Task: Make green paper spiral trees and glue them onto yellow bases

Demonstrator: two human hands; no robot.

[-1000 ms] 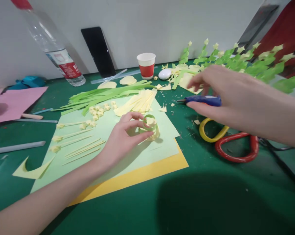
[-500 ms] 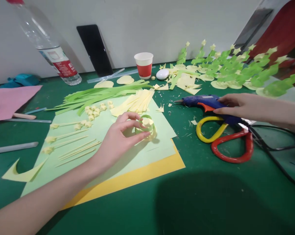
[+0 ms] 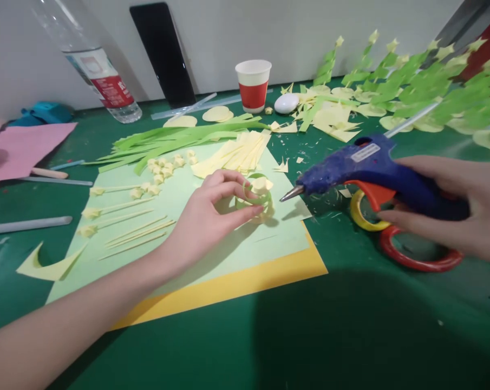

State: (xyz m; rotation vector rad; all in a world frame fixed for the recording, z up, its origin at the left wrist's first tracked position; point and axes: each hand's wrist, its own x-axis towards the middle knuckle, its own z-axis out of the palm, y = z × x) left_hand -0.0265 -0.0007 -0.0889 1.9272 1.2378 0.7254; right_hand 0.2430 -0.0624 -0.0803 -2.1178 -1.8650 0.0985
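My left hand [image 3: 212, 214] pinches a small curled green paper ring with a yellow paper piece inside [image 3: 257, 192], resting on a light green sheet [image 3: 175, 233]. My right hand [image 3: 456, 208] grips a blue glue gun with an orange trigger [image 3: 370, 173], lifted off the table. Its metal nozzle points left and ends a short way from the paper ring. Under the gun lie scissors with yellow and red handles [image 3: 407, 244].
Green paper strips [image 3: 175, 142], yellow strips [image 3: 239, 154] and small yellow paper stars on sticks [image 3: 118, 208] lie on the green mat. At the back stand a red paper cup [image 3: 253, 84], a water bottle [image 3: 100, 76], a black phone [image 3: 163, 54] and green paper stems [image 3: 411, 81]. A pink sheet [image 3: 21, 151] lies left.
My right hand has taken hold of the glue gun, lifted it off the table and brought its nozzle left toward the paper ring. My left hand has kept its pinch on the ring.
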